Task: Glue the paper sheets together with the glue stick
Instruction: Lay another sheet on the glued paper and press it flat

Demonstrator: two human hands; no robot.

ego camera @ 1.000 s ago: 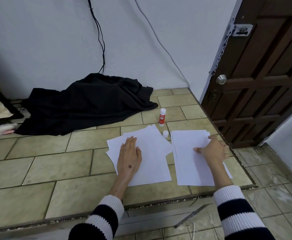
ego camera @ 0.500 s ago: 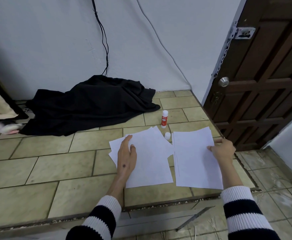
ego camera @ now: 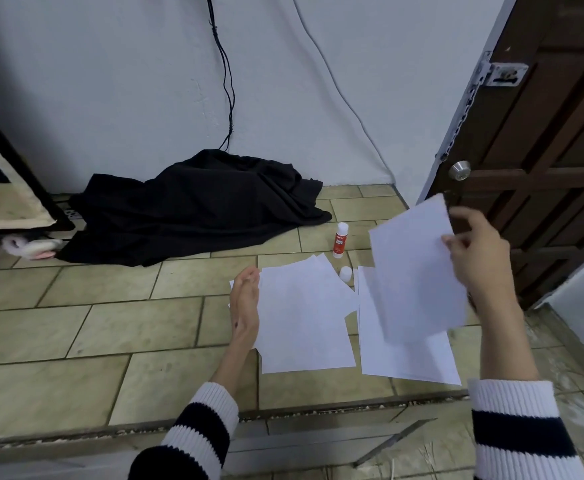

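Right hand (ego camera: 477, 261) pinches one paper sheet (ego camera: 415, 271) by its edge — lifted above the right stack (ego camera: 404, 362) on the floor. Left hand (ego camera: 245, 306), fingers relaxed, rests on the left stack (ego camera: 304, 317) — glue stick (ego camera: 340, 235) stands uncapped just behind.

Two hands are in view, the left hand (ego camera: 245, 306) and the right hand (ego camera: 479, 258), each coming out of one striped sleeve. There is one glue stick (ego camera: 340, 235), one loose white cap (ego camera: 345, 274), one lifted sheet (ego camera: 417, 271) and two piles of paper, a left pile (ego camera: 304, 317) and a right pile (ego camera: 408, 358), whose sheets cannot be counted. One black cloth (ego camera: 193, 209), one door (ego camera: 553, 140) with one knob (ego camera: 459, 170), and two cables on the wall complete the count.
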